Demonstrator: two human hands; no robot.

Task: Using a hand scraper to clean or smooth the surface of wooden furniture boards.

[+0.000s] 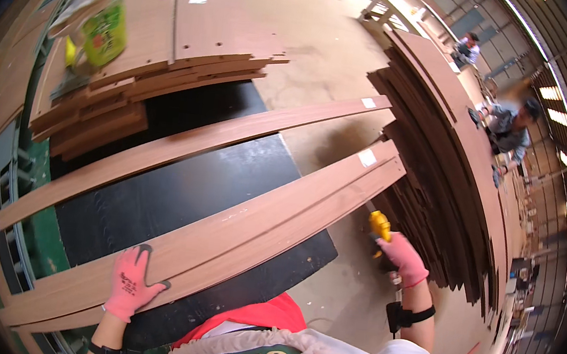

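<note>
My left hand point(132, 283), in a pink glove with dark fingertips, lies with its fingers spread on a long wooden board point(222, 224). A second, narrower board point(307, 211) runs along the near side of it. My right hand point(403, 259), also gloved in pink, is closed around a yellow drill-like power tool point(380, 224). A thin shaft on the tool points toward the boards' far right end; whether it touches them cannot be made out. A white label point(367, 158) is stuck near that end.
Another long board point(196, 145) lies farther back across the black tabletop point(192, 184). Stacked panels point(224, 23) at the far left carry a green-and-white bag point(106, 31). A tall panel stack point(438, 167) stands at right, with two people point(512, 130) beyond it.
</note>
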